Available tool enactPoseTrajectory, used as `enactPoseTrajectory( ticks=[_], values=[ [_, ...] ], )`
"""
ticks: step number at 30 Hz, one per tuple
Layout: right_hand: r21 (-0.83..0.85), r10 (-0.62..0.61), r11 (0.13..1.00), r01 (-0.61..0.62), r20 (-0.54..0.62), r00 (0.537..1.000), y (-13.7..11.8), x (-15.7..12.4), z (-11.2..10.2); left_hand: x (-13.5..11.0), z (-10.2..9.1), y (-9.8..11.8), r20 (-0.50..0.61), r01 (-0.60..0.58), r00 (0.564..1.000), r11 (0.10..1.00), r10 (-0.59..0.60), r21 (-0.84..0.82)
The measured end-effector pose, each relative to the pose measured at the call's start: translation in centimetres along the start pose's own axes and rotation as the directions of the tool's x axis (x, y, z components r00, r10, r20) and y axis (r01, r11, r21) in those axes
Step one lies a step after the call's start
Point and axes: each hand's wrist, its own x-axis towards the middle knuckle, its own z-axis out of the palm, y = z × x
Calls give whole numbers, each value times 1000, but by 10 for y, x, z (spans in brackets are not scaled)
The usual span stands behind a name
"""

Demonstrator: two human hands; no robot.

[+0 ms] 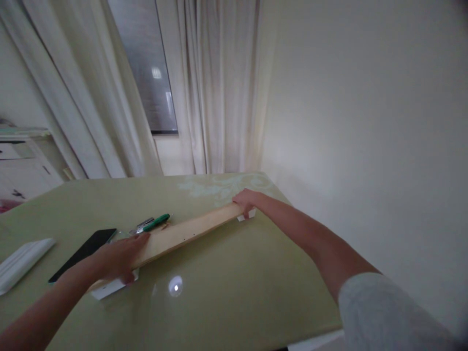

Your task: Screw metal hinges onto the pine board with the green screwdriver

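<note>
A long pale wooden board (190,227) with small dark holes along its near edge lies slantwise between my hands. White brackets show beneath it, one at the left end (109,289) and one at the right end (250,215). My left hand (122,253) grips the board near its left end, fingers over the top and thumb at the near edge. At the far right end, my right hand (245,201) holds the board the same way. A green-handled tool (156,223) lies just behind the board, its kind unclear.
On the green table (234,287), a black flat phone-like slab (86,251) lies left of the board, partly behind my left arm. A white flat object (25,263) sits farther left. A wall (373,122) borders the table's right side; curtains (223,87) hang beyond.
</note>
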Motion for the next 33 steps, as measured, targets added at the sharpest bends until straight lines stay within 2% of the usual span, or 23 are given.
enactPoseTrajectory(
  ticks=[3, 7, 10, 12, 16, 22, 26, 33],
  values=[
    [-5, 47, 999, -47, 65, 997, 23, -62, 13, 6, 2, 37, 51, -89, 995, 996, 88, 18],
    [-3, 171, 985, -172, 128, 977, 56, -137, 28, 39, -2, 88, -10, -294, 955, 955, 295, 42],
    [-10, 251, 967, -253, 167, 954, 72, -173, 34, 71, -13, 118, 0, -349, 937, 936, 349, 43],
    [-15, 283, 958, -286, 188, 940, 78, -185, 36, 90, -21, 129, 5, -375, 927, 926, 376, 48],
    [-8, 300, 952, -305, 201, 933, 81, -189, 40, 109, -26, 130, 25, -384, 923, 921, 383, 65],
    [38, 289, 953, -302, 194, 937, 81, -186, 42, 99, -25, 125, -15, -368, 929, 928, 369, 66],
    [74, 261, 958, -276, 174, 950, 81, -190, 44, 98, -28, 125, 8, -369, 929, 927, 369, 74],
    [79, 235, 966, -246, 126, 964, 75, -179, 51, 107, -20, 97, 19, -328, 945, 941, 328, 87]
  ],
)
